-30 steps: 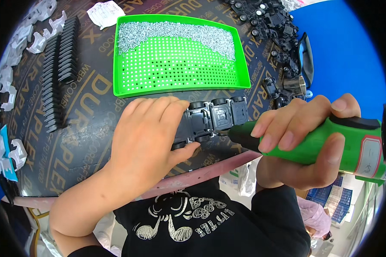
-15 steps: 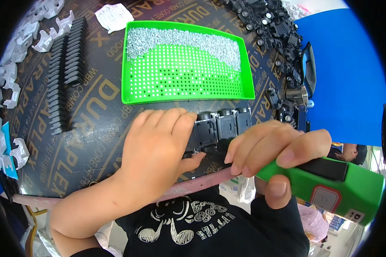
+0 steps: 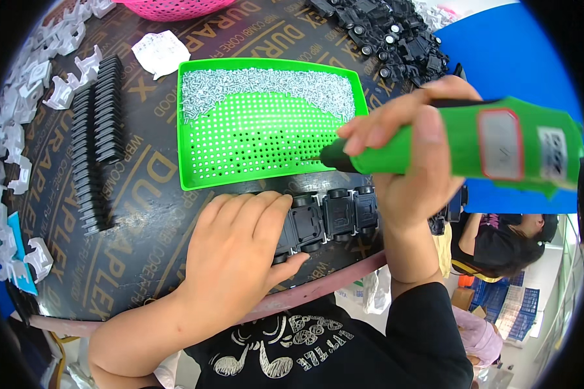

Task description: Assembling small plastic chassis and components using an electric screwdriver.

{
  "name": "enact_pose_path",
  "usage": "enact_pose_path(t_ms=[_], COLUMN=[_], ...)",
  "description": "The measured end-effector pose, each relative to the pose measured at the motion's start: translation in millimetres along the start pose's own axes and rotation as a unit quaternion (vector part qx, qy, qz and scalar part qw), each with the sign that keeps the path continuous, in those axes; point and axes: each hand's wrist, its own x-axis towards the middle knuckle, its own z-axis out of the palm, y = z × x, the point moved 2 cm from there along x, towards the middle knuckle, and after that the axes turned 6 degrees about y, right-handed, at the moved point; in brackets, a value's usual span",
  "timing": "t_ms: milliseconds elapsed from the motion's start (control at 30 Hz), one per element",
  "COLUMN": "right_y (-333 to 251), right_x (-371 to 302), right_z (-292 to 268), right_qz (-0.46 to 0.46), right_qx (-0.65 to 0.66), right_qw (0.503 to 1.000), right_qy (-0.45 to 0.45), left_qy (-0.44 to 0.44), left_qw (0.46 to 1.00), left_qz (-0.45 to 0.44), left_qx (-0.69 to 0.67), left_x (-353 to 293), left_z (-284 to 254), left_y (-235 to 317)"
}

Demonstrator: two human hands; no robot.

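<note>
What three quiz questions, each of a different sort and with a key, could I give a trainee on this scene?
1. Which hand holds the green power tool?
2. True or false: the small silver screws cover the whole floor of the green tray.
3. The left hand is on: A) the white paper; B) the row of black wheeled parts; C) the pink basket.

Key: 1. The right hand. 2. False; they are bunched toward the tray's far side. 3. B.
</note>
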Motion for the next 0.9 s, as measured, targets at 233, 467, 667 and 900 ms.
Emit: enact_pose_path(t_ms=[233,467,667,900], right_y=[10.9,12.3,-52.0,-62.9], right_x=[0.4,-2.4,-7.8,-32.5], right_z=[-2.7,-2.9,-22.5,-18.3], right_qz=[-0.025,-0.017,-0.03,0.019], right_qx=[-0.024,-0.008,0.119,0.127], right_qw=[0.999,1.0,0.991,0.974], right_qy=[-0.03,-0.022,0.055,-0.186], left_qy=[-0.017,-0.014,-0.012,0.01], left_qw=[1.0,1.0,1.0,1.0], left_qz=[-0.001,0.0,-0.001,0.0], left_qx=[0.002,0.001,-0.008,-0.003], left_x=[3.4,1.3,2.5,-2.3], left_z=[-0.1,0.1,0.1,2.3], left_y=[1.0,-0.8,3.2,-1.4])
